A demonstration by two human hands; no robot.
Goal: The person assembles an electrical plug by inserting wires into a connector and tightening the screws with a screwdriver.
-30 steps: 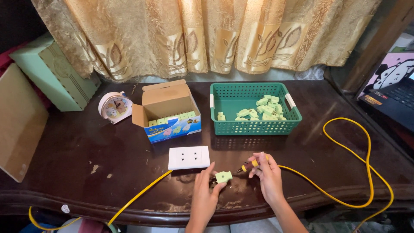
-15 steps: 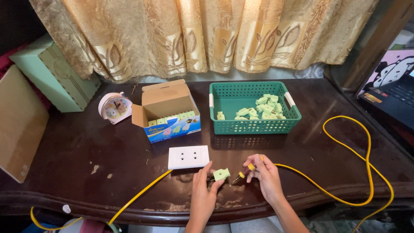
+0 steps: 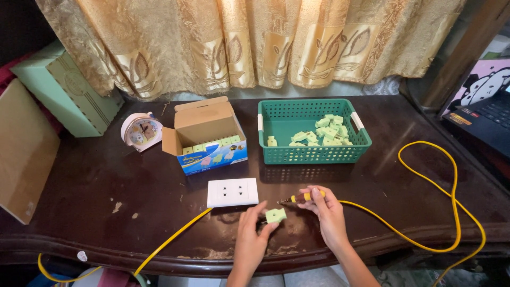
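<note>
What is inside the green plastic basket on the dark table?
The green plastic basket holds a heap of small pale green plugs, mostly at its right side, with one apart at the left. Its bare floor shows in the middle. Anything under the heap is covered.

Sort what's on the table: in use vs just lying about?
In use:
left hand pinching a green plug
right hand holding a screwdriver
white socket on yellow cable
green basket of plugs
open box of plugs

Lying about:
alarm clock
green case

Dark table (image 3: pixel 106 202): basket (image 3: pixel 313 154), socket (image 3: pixel 232 192), clock (image 3: pixel 139 131).
</note>
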